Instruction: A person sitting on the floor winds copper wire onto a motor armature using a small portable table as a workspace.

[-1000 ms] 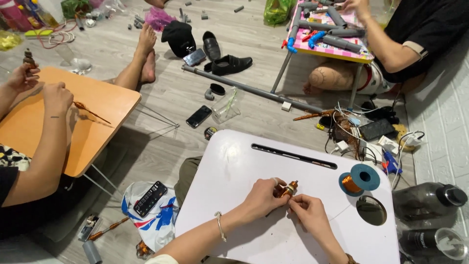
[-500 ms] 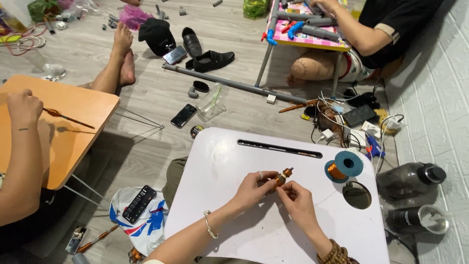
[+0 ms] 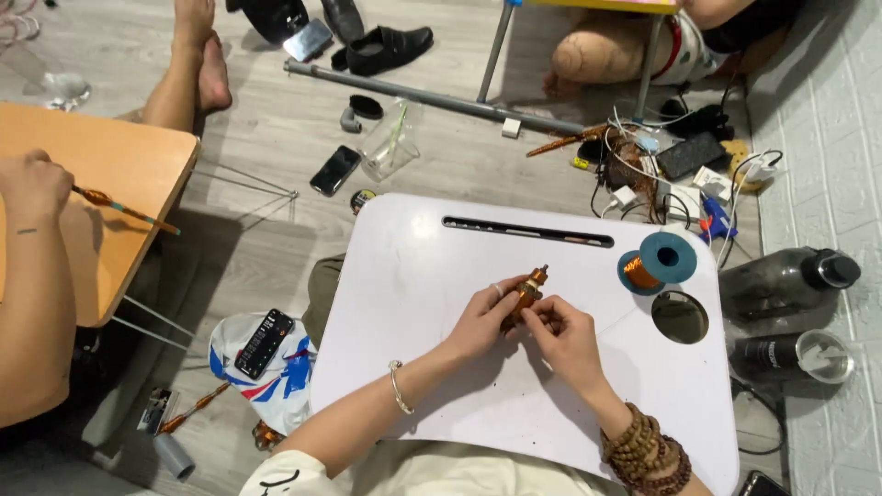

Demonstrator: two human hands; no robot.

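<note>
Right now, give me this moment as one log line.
left hand: holds copper coil | right hand: pinches coil | wire spool: on white table

Both hands meet over the white lap table [image 3: 413, 276]: left hand [image 3: 480, 321] and right hand [image 3: 565, 335] pinch a small copper-wound coil [image 3: 525, 292]. Blue spool of copper wire [image 3: 657, 262] sits near the cup hole [image 3: 680, 317].

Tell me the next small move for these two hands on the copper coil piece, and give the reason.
Probably another turn of wire around the copper-wound rod. The left hand pinches it above the white lap table, the right hand meets it at its lower end, and the blue spool of copper wire lies nearby. Whether a strand runs between spool and rod is too fine to see.
</note>
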